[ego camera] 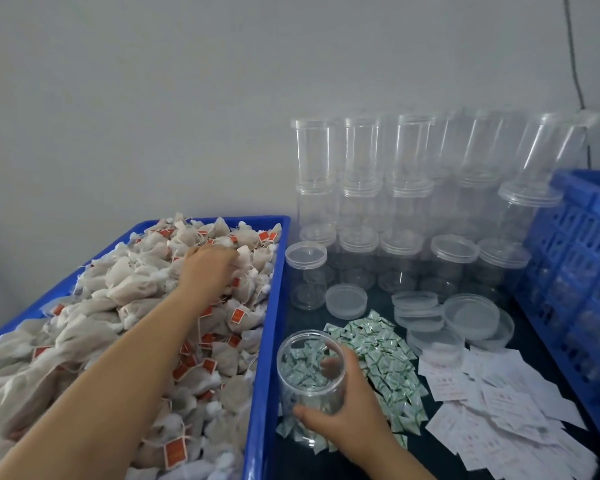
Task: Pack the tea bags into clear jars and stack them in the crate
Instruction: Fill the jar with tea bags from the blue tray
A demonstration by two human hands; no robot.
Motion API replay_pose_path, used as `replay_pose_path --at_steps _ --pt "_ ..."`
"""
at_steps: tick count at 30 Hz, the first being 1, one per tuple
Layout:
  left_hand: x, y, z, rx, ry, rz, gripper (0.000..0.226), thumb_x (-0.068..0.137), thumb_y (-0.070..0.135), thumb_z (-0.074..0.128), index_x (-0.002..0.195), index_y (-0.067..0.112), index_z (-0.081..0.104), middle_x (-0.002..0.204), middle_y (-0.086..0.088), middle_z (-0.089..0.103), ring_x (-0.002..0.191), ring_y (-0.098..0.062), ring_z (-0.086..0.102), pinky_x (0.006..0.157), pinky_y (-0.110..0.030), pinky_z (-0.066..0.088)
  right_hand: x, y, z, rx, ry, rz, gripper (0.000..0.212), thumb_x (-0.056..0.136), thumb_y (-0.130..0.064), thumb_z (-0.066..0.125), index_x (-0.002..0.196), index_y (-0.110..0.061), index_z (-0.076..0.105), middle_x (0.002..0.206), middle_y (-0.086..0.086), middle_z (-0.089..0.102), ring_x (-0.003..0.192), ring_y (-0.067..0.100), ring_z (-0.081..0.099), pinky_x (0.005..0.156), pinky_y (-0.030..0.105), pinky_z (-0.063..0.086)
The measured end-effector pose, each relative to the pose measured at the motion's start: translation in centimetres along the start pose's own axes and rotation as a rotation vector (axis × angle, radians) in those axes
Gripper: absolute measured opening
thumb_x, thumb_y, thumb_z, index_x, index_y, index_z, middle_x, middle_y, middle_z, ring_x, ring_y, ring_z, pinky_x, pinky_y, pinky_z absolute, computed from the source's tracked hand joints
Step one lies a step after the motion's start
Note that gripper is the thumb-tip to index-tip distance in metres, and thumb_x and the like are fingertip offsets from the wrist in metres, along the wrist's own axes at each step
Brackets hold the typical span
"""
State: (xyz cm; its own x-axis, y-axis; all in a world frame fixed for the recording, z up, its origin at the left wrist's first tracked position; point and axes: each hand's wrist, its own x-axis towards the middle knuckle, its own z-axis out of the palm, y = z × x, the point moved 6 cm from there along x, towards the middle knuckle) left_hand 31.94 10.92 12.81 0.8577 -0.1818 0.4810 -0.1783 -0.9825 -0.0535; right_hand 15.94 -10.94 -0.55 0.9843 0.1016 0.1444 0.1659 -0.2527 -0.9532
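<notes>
**Left hand in the tea bags, right hand on an open jar**

Head view: the left hand (pixel 207 268) reached far into the blue tray (pixel 269 327), its fingers curled down among the heaped tea bags (pixel 146 306); whether it actually held one could not be told. The tea bags, pale cloth pouches with red tags, filled the tray from the near edge to the far rim. Just right of the tray wall, the right hand (pixel 347 407) gripped an open clear jar (pixel 310 372), thumb on the near side and fingers wrapped round the far side. That jar stood upright on the dark surface (pixel 430 455), partly over a spread of small green-and-white sachets (pixel 381 355). Beyond lay loose clear lids (pixel 346 301) and stacked lidded empty jars (pixel 361 188) against the wall. White paper slips (pixel 499 403) lay to the right, beside the blue crate (pixel 582 258).
</notes>
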Motion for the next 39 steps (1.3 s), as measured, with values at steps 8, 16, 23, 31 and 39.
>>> replay_pose_path --at_steps 8,16,23,31,39 --pt "-1.3 0.2 -6.2 -0.546 -0.036 -0.026 0.018 0.087 0.03 0.067 0.074 0.02 0.059 0.077 0.005 0.061 0.081 -0.016 0.058 0.072 -0.024 0.039 0.1 -0.2 0.2 -0.048 0.013 -0.007 0.094 0.044 -0.071 0.082 0.12 -0.075 0.026 0.116 -0.031 0.053 0.108 -0.017 0.051 0.09 0.021 0.053" --pt "-6.2 4.4 -10.9 -0.981 -0.227 0.0 0.012 0.082 0.029 0.072 0.088 0.039 0.071 0.089 0.009 0.071 0.086 -0.013 0.066 0.082 -0.028 0.053 -0.1 -0.6 0.1 -0.055 0.031 -0.039 0.086 0.05 -0.065 0.081 0.115 -0.077 0.026 0.111 -0.046 0.046 0.107 -0.019 0.05 0.077 0.006 0.047" --pt "-8.7 7.9 -10.1 -0.957 -0.446 0.135 0.012 0.083 0.022 0.071 0.087 0.033 0.069 0.082 0.013 0.069 0.072 0.002 0.062 0.066 -0.008 0.047 -0.1 -0.6 0.2 -0.061 0.049 -0.046 0.084 0.053 -0.065 0.079 0.115 -0.077 0.025 0.112 -0.047 0.043 0.109 -0.019 0.047 0.083 0.011 0.043" --pt "-10.0 10.6 -7.5 -0.6 -0.584 0.29 0.014 0.086 0.03 0.068 0.1 0.028 0.067 0.091 0.015 0.066 0.085 0.005 0.057 0.077 -0.014 0.043 0.0 -0.7 0.3 -0.009 0.044 -0.067 0.081 0.057 -0.054 0.083 0.119 -0.071 0.032 0.114 -0.039 0.051 0.108 -0.01 0.055 0.084 0.018 0.047" --pt "-10.6 13.7 -6.6 -0.179 -0.527 0.497 0.021 0.09 0.03 0.059 0.11 0.026 0.062 0.099 0.009 0.063 0.092 -0.012 0.058 0.075 -0.03 0.046 0.0 -0.3 0.3 0.015 0.034 -0.051 0.085 0.058 -0.052 0.084 0.129 -0.051 0.037 0.121 -0.018 0.06 0.11 0.004 0.062 0.094 0.04 0.053"
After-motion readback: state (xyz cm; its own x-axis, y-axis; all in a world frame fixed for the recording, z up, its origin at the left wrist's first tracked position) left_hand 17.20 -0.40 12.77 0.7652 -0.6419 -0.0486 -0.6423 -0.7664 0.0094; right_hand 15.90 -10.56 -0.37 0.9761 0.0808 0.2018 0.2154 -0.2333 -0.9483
